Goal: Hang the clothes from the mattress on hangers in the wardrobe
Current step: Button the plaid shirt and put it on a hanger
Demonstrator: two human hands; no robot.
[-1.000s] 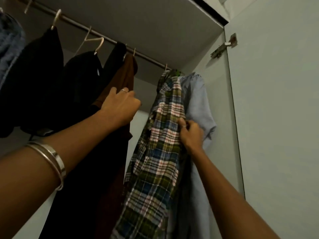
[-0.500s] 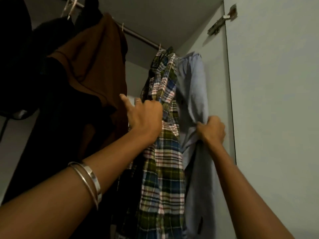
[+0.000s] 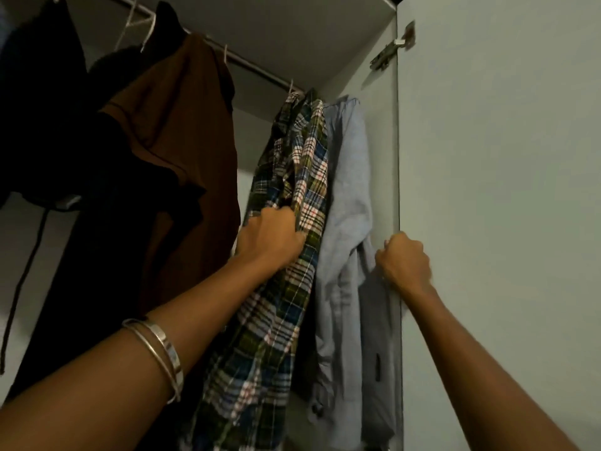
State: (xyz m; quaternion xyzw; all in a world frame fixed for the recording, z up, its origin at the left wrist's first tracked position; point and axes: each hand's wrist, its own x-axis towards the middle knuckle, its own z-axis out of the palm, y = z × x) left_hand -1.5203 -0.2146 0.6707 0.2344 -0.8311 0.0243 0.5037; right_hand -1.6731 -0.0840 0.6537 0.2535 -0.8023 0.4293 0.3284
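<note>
Left hand (image 3: 271, 234) grips the plaid shirt (image 3: 292, 196) hanging at the rod's (image 3: 257, 68) right end — right hand (image 3: 403, 260), fingers curled, holds the adjacent light-blue shirt (image 3: 349, 203).

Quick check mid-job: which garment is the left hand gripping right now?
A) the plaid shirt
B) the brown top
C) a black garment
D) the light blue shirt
A: the left hand has its fingers curled into the plaid shirt, which hangs between the brown top and the light blue shirt.

Left hand (image 3: 271, 234) now clutches plaid shirt (image 3: 292, 190); right hand (image 3: 403, 260) released blue shirt (image 3: 349, 190).
</note>
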